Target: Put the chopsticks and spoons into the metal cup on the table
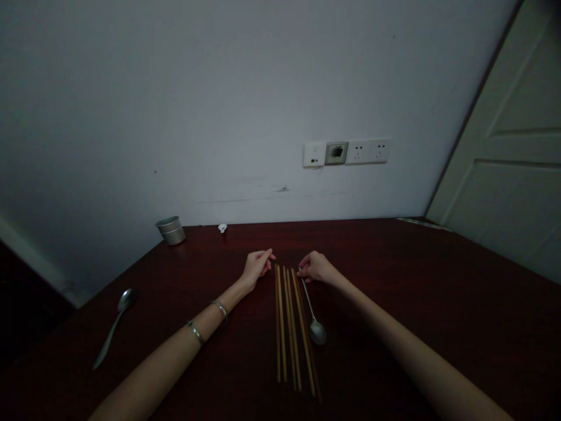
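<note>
Several wooden chopsticks (290, 327) lie side by side on the dark red table (416, 292), pointing away from me. My left hand (256, 266) rests at their far ends on the left, fingers curled together near the tips. My right hand (316, 269) is at the far ends on the right, fingers pinched on the handle end of a metal spoon (314, 318) that lies just right of the chopsticks, bowl towards me. Two bracelets sit on my left wrist.
A second metal spoon (114, 324) lies near the table's left edge. A small metal cup (171, 230) and a tiny white object (222, 227) stand at the back by the wall. Wall sockets (346, 152) are above; a door (508, 158) is at right.
</note>
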`<state>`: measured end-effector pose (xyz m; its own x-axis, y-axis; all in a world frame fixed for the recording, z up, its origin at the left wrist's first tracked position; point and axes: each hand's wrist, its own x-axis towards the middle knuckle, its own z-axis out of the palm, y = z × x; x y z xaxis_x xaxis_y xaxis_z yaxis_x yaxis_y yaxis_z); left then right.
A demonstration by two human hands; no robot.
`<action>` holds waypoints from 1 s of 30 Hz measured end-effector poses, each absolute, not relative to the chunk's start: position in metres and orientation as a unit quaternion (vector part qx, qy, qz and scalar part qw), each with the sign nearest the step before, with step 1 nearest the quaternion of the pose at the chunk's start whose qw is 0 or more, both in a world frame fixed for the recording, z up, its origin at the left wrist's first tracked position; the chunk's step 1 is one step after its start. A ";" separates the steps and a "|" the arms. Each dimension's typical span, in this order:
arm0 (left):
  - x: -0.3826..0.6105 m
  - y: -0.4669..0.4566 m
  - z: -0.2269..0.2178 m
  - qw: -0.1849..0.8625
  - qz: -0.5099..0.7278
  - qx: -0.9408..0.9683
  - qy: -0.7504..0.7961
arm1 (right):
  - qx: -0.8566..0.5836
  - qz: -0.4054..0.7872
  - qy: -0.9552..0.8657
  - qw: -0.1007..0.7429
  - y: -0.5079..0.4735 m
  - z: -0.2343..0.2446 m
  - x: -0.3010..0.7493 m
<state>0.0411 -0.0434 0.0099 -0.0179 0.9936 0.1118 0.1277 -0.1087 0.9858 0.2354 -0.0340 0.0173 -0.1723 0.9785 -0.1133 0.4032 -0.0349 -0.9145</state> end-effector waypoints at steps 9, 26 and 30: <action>0.040 -0.044 0.010 0.432 0.500 0.553 0.507 | -0.558 0.435 -0.630 0.320 -0.036 0.017 0.234; 0.043 -0.049 0.011 0.417 0.493 0.576 0.501 | -0.525 0.465 -0.615 0.361 -0.027 0.013 0.247; 0.043 -0.050 0.011 0.413 0.492 0.582 0.499 | -0.573 0.222 -0.684 0.393 -0.017 0.011 0.276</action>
<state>0.0434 -0.0498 0.0106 0.0183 0.9869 0.1605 0.1736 -0.1612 0.9715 0.2762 -0.0172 0.0115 -0.0342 0.9585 0.2831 0.6092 0.2446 -0.7543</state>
